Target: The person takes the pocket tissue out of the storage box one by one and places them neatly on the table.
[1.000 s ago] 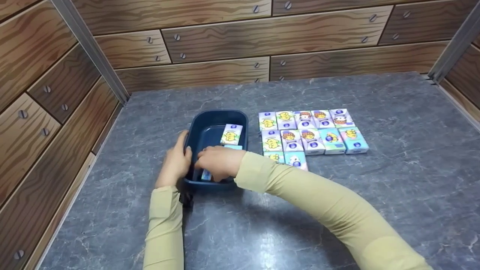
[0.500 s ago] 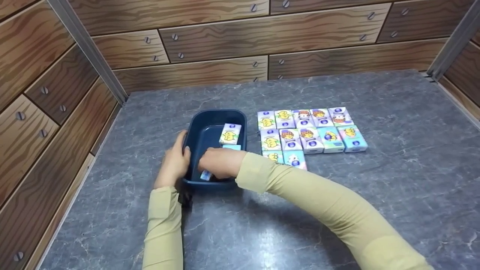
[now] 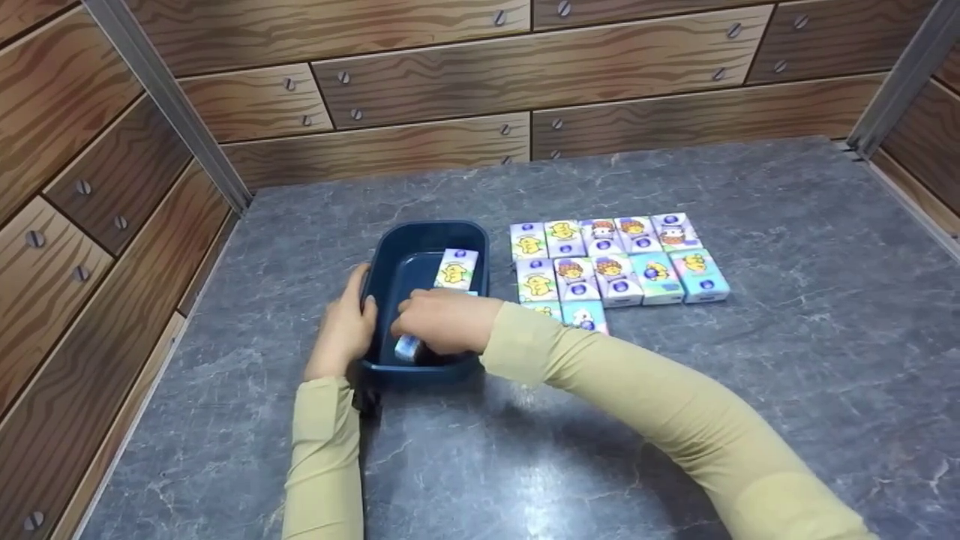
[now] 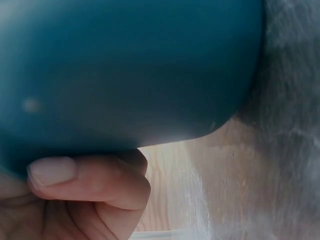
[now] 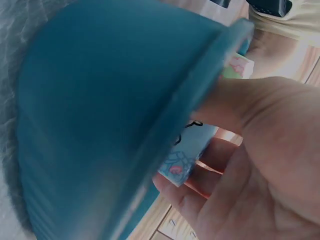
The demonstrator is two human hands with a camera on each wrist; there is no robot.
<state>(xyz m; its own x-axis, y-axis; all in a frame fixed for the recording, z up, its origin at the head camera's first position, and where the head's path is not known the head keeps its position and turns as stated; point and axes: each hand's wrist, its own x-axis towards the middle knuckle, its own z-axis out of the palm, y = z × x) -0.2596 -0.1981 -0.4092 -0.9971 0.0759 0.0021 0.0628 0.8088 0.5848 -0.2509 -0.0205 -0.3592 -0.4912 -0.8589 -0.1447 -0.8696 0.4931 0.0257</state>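
Note:
A dark blue plastic bin [image 3: 386, 262] stands on the table, left of centre. My left hand [image 3: 341, 330] rests along the outside of its left wall, with the thumb [image 4: 55, 172] lying against that wall. Inside the near half of the bin, my right hand [image 3: 448, 321] pinches a small light-blue tissue pack [image 5: 187, 150] between thumb and fingers. One end of this pack pokes out left of the knuckles in the head view. A white and yellow tissue pack [image 3: 457, 270] lies in the bin's right side. Just below it, another light-blue pack is mostly hidden by my right hand.
Several cartoon-printed tissue packs [image 3: 615, 279] lie in close rows right of the bin, the lowest row partly behind my right sleeve [image 3: 645, 375]. The grey marbled table [image 3: 810, 360] is bounded by wood-print panels [image 3: 420, 90] at the back and sides.
My right hand has shifted slightly inside the bin, and the end of the pinched tissue pack has tilted. My left hand has stayed at the bin's left wall. The head view has drifted slightly.

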